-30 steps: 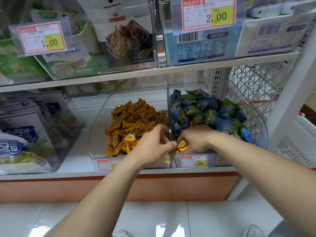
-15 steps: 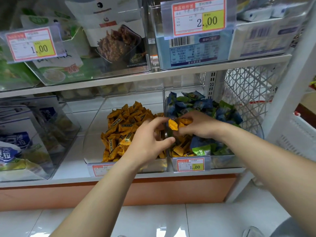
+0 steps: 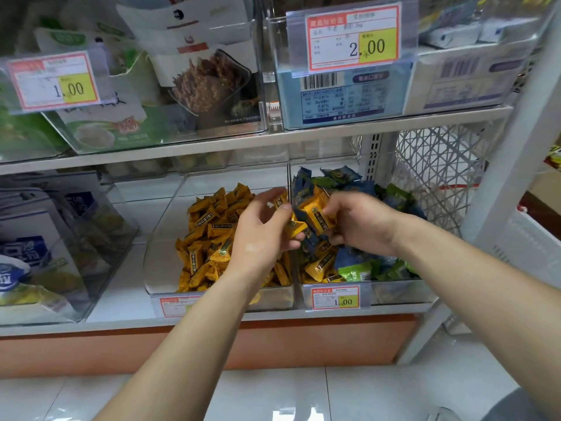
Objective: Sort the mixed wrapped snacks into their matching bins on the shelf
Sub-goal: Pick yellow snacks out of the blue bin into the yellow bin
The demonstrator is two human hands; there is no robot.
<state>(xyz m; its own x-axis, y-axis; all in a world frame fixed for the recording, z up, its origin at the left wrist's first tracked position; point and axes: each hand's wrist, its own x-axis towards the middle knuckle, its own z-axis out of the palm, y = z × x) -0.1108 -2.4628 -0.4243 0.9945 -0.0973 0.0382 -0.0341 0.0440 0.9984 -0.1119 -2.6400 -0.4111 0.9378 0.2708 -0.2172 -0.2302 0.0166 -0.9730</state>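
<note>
Two clear bins stand side by side on the lower shelf. The left bin [image 3: 165, 238] holds a pile of orange wrapped snacks [image 3: 209, 238]. The right bin [image 3: 394, 294] holds blue and green wrapped snacks [image 3: 358, 268] with some orange ones mixed in at its front left. My right hand [image 3: 361, 226] grips a bunch of orange snacks [image 3: 315, 215] above the divide between the bins. My left hand [image 3: 261, 235] meets it there, fingers pinching orange snacks at the same bunch.
An upper shelf [image 3: 273, 138] carries clear bins of packaged goods with price tags. A bin of blue and white packs [image 3: 36, 238] stands at the lower left. A white wire basket [image 3: 440, 177] sits right of the bins. The shelf post [image 3: 510, 165] rises on the right.
My right hand lifted orange snacks out of the front of the right bin and brought them up toward the left. My left hand rose to meet it and took hold.
</note>
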